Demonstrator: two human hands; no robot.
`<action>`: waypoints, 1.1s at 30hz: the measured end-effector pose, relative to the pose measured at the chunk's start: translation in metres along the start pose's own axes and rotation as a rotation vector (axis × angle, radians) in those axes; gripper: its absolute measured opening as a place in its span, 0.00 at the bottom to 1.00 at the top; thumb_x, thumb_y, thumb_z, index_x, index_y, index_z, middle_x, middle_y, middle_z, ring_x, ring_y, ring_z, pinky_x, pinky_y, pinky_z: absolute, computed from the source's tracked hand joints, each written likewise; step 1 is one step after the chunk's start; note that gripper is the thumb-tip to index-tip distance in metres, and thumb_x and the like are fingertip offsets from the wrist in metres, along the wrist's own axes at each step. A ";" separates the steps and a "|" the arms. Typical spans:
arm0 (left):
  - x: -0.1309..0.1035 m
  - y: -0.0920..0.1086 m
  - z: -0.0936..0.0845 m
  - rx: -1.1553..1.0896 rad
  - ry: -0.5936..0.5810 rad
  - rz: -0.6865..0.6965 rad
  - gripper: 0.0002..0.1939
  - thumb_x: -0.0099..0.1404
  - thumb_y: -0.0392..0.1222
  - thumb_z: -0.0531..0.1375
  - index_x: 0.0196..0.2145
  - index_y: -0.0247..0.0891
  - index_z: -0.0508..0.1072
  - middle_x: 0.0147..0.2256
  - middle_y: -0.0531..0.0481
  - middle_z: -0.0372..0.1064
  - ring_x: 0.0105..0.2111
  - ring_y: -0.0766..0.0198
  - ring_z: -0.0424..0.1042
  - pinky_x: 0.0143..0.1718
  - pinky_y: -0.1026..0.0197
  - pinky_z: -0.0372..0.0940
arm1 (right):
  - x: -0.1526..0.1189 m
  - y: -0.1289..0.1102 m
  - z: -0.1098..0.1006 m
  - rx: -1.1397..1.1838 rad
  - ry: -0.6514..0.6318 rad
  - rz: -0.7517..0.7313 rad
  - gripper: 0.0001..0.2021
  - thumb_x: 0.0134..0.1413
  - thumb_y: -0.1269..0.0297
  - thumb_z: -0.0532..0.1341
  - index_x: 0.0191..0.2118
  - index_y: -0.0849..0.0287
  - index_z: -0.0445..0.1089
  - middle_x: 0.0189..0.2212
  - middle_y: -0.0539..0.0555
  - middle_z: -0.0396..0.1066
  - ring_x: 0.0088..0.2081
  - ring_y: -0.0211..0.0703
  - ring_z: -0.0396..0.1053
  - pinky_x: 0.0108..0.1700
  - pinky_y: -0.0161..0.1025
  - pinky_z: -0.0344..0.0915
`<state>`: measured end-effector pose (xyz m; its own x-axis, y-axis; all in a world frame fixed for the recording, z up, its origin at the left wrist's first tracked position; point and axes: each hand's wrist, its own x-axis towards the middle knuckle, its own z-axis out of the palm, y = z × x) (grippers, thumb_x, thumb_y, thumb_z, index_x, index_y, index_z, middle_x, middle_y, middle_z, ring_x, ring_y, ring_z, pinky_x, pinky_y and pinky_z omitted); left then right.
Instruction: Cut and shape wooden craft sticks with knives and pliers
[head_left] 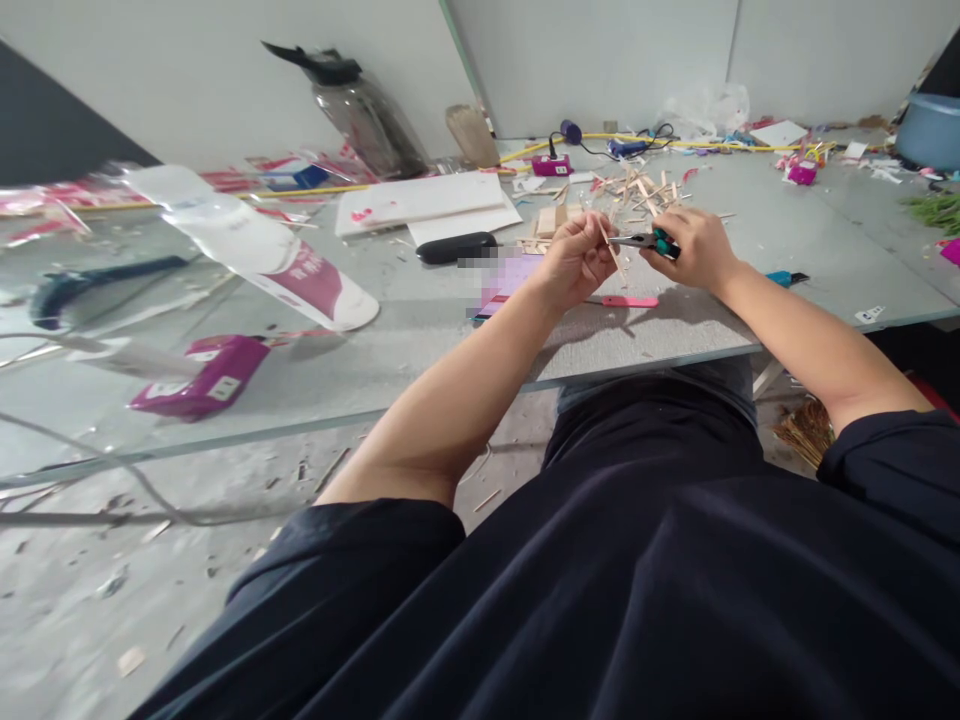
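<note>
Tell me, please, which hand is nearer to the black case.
Left. The left hand is right of the black case; the right hand, gripping pliers, is farther right.

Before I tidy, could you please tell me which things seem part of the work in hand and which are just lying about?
In the work:
- thin wooden strip, in the left hand
- pliers, in the right hand, at the strip
- loose wooden pieces, probably

Apparently just lying about:
- black case
- dark-lidded bottle
- white-and-purple container
- front purple block
</note>
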<state>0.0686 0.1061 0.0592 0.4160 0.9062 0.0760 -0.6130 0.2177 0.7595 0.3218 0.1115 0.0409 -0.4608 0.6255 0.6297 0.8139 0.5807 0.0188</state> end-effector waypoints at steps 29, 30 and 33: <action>-0.014 0.007 0.012 -0.105 -0.040 -0.072 0.07 0.89 0.47 0.60 0.52 0.45 0.75 0.27 0.60 0.69 0.21 0.73 0.70 0.26 0.68 0.66 | -0.003 -0.007 0.003 0.059 -0.014 -0.031 0.31 0.76 0.35 0.54 0.59 0.57 0.78 0.51 0.69 0.83 0.54 0.66 0.80 0.58 0.62 0.74; -0.014 0.006 0.012 -0.102 -0.042 -0.073 0.07 0.89 0.47 0.60 0.51 0.44 0.75 0.27 0.61 0.68 0.20 0.74 0.68 0.26 0.69 0.66 | -0.002 -0.007 0.002 0.065 -0.019 -0.038 0.32 0.76 0.34 0.53 0.59 0.57 0.78 0.51 0.69 0.83 0.54 0.66 0.80 0.58 0.62 0.74; -0.014 0.006 0.012 -0.090 -0.052 -0.080 0.09 0.90 0.45 0.59 0.47 0.44 0.73 0.27 0.61 0.67 0.20 0.74 0.66 0.25 0.69 0.64 | -0.002 -0.007 0.001 0.096 -0.037 -0.035 0.36 0.76 0.29 0.51 0.60 0.56 0.78 0.53 0.69 0.83 0.55 0.65 0.79 0.60 0.63 0.73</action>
<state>0.0676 0.0903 0.0706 0.4988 0.8651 0.0532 -0.6337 0.3222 0.7033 0.3167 0.1070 0.0392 -0.5024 0.6216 0.6010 0.7603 0.6486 -0.0353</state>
